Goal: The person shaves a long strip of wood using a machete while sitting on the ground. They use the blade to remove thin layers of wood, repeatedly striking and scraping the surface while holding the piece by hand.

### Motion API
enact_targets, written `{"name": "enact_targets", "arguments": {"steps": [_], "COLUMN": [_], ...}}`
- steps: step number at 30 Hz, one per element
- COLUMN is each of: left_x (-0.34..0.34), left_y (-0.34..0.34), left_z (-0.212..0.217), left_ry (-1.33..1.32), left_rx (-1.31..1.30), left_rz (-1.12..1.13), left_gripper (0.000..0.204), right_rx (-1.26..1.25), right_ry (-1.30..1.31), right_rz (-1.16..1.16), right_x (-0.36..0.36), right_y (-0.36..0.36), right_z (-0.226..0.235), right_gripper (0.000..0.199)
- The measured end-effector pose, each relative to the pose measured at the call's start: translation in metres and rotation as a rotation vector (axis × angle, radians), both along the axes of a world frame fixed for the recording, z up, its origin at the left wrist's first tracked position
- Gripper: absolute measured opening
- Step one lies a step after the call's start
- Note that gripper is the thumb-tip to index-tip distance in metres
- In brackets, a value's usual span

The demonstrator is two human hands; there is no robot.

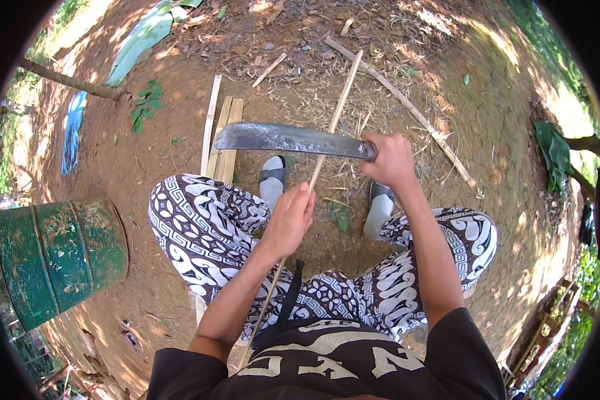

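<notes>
My right hand (391,160) is closed round the handle of a machete (290,138). Its broad, dark, worn blade points left and lies across a long, thin wooden strip (343,97). That strip slants from the far ground, under the blade, back toward my body. My left hand (289,217) is wrapped round the strip between my knees, nearer to me than the blade. Whether the edge bites into the wood cannot be made out.
Several pale wooden slats (225,137) lie beyond my left knee. A longer stick (407,103) rests on the ground at far right, amid scattered shavings (300,87). A rusty green drum (63,250) is at left. Blue plastic (73,133) and a big leaf (140,40) lie far left.
</notes>
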State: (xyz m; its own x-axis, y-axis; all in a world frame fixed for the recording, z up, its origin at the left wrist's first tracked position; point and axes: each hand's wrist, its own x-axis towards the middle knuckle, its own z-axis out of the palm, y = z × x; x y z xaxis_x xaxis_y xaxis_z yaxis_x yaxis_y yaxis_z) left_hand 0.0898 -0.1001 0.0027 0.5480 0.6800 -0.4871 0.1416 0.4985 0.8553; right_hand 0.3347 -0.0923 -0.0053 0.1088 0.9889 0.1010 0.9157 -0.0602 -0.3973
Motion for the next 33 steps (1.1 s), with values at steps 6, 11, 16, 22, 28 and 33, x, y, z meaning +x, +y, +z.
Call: {"name": "enact_targets", "arguments": {"steps": [6, 11, 16, 22, 28, 33], "left_x": [-0.017, -0.004, -0.005, -0.002, -0.002, -0.001], "left_y": [-0.009, 0.008, 0.013, 0.010, 0.009, 0.004], "left_z": [-0.001, -0.001, 0.003, 0.003, 0.026, 0.022], "left_ry": [-0.089, -0.178, -0.047, -0.085, -0.216, -0.163], "left_rx": [-0.164, -0.195, -0.047, 0.056, -0.029, 0.020], "left_rz": [0.024, 0.075, 0.062, 0.011, -0.029, -0.041], "left_gripper": [0.040, 0.041, 0.042, 0.035, 0.028, 0.024], "right_rx": [-0.024, 0.086, 0.084, 0.098, 0.097, 0.099], "right_ry": [0.053, 0.398, 0.362, 0.165, 0.233, 0.125], "right_rz": [-0.757, -0.662, -0.209, 0.028, 0.095, 0.114], "right_x": [0.133, 0.066, 0.003, -0.017, -0.011, -0.007], "right_y": [0.024, 0.020, 0.009, 0.000, -0.003, -0.001], "right_z": [-0.043, -0.017, 0.016, 0.018, 0.024, 0.025], "right_gripper": [0.029, 0.024, 0.015, 0.017, 0.017, 0.014]}}
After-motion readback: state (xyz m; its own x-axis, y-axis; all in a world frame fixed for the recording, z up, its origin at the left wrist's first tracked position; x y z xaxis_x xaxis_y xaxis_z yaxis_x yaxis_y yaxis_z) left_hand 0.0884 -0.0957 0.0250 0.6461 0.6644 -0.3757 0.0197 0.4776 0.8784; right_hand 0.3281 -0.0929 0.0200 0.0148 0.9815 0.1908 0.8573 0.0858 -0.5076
